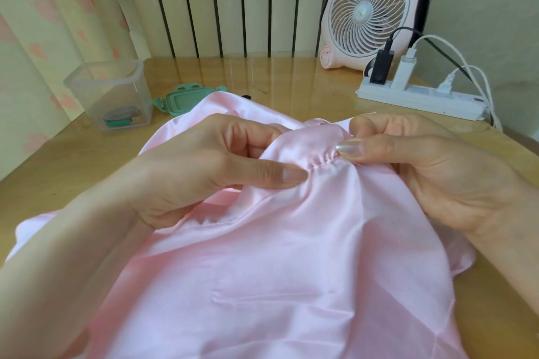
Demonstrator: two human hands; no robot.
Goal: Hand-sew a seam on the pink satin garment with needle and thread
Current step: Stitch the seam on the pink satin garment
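Note:
The pink satin garment (277,256) is spread over the wooden table and my lap, bunched up between both hands. My left hand (204,172) pinches a fold of the satin between thumb and curled fingers. My right hand (431,172) pinches the same gathered edge from the right, thumb on top. Between the two thumbs the fabric shows a short puckered seam (322,162) with small gathers. I cannot make out the needle or the thread; they may be hidden under my right fingertips.
A clear plastic box (112,93) with sewing bits stands at the back left, its green lid (186,100) beside it. A pink desk fan (376,9) and a white power strip (420,97) with plugs and cables sit at the back right of the wooden table (262,76).

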